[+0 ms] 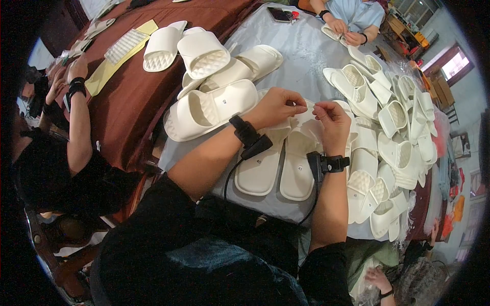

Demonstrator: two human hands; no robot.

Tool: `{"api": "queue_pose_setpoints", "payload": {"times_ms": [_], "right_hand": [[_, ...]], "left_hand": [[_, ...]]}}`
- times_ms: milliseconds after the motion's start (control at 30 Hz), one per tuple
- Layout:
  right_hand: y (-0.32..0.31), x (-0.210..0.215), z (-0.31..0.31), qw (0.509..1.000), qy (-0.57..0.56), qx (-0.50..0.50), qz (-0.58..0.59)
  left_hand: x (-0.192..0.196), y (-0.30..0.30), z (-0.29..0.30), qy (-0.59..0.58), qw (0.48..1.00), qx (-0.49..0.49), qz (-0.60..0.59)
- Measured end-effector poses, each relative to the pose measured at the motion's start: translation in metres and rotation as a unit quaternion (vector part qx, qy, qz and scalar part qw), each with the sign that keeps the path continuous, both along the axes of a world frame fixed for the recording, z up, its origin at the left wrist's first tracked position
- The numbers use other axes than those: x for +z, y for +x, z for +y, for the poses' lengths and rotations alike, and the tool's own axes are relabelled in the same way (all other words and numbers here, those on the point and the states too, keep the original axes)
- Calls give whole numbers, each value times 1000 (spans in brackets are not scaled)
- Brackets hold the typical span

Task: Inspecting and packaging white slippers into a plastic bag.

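In front of me lies a pair of cream slippers, a left slipper (256, 176) and a right slipper (297, 178), with soles toward my body. Over their straps my left hand (275, 108) is closed, its thumb and fingertips pinched together. My right hand (334, 121) is pinched too, close to the left one. A pale, thin thing seems to sit between the fingertips, too small to make out. Each wrist wears a black strap with a small device, and cables run down from them.
A pile of slippers (400, 148) covers the table's right side; more slippers (212, 104) are stacked at left. A sheet of labels (125, 46) lies on the brown cloth (115, 122). A phone (278, 15) is at the back. Co-workers sit left, across and lower right.
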State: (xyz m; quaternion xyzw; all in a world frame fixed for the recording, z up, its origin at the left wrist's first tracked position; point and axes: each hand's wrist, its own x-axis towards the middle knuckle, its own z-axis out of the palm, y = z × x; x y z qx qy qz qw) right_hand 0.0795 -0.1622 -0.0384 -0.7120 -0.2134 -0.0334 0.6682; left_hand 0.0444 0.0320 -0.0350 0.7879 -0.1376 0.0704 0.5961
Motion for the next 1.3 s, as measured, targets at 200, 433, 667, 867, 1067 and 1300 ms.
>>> {"api": "queue_pose_setpoints", "payload": {"times_ms": [200, 433, 667, 867, 1067, 1300], "right_hand": [[0, 0, 0, 1000, -15, 24, 7], [-1, 0, 1, 998, 4, 40, 44], [-6, 2, 4, 997, -6, 42, 71], [-6, 1, 4, 996, -1, 46, 74], [-5, 0, 6, 993, 43, 60, 92], [-3, 0, 6, 997, 33, 61, 46]], "left_hand": [[3, -2, 1, 2, 1000, 2, -1], [2, 0, 1, 13, 1000, 6, -7], [-3, 1, 1, -5, 1000, -12, 5], [-2, 0, -2, 57, 998, 8, -39], [-1, -1, -4, 24, 998, 28, -42], [-2, -1, -4, -41, 999, 10, -35]]}}
